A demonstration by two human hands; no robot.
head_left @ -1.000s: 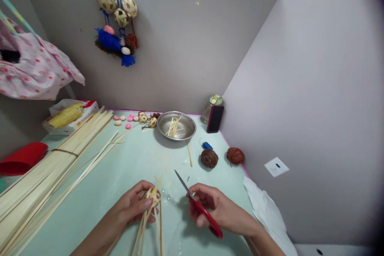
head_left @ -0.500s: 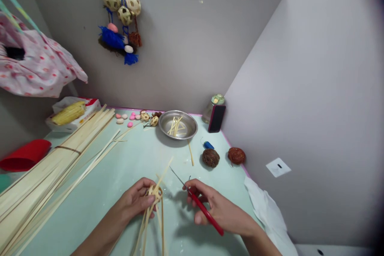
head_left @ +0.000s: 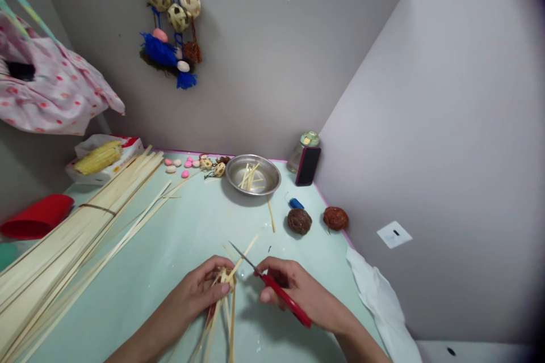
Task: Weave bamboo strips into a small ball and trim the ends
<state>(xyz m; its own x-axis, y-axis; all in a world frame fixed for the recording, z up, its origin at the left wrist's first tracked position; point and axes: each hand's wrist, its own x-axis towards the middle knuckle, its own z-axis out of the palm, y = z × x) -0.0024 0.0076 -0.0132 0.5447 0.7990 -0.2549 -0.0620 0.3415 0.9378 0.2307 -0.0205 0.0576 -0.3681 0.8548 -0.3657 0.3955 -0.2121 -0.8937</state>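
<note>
My left hand (head_left: 206, 289) holds a small woven ball of pale strips (head_left: 230, 279) between thumb and fingers. Several long strip ends hang from it toward the near edge, and one short end sticks out at the upper right. My right hand (head_left: 293, 289) is closed on red-handled scissors (head_left: 286, 299). Their dark, narrow blades point up and left and cross the short strip end (head_left: 250, 247) just beyond the ball. Whether the blades are apart is too small to tell.
A bundle of flat strips (head_left: 102, 198) lies at the left. Farther back are a metal bowl (head_left: 253, 191) holding strips, a phone (head_left: 308, 167) against a jar, a brown yarn ball (head_left: 299, 221), a reddish one (head_left: 335, 219) and a blue spool (head_left: 296, 203). White cloth (head_left: 377, 295) lies right.
The scissors have moved left, so their blades now cross the short strip end. My left hand has shifted slightly right with the woven ball, which has turned a little.
</note>
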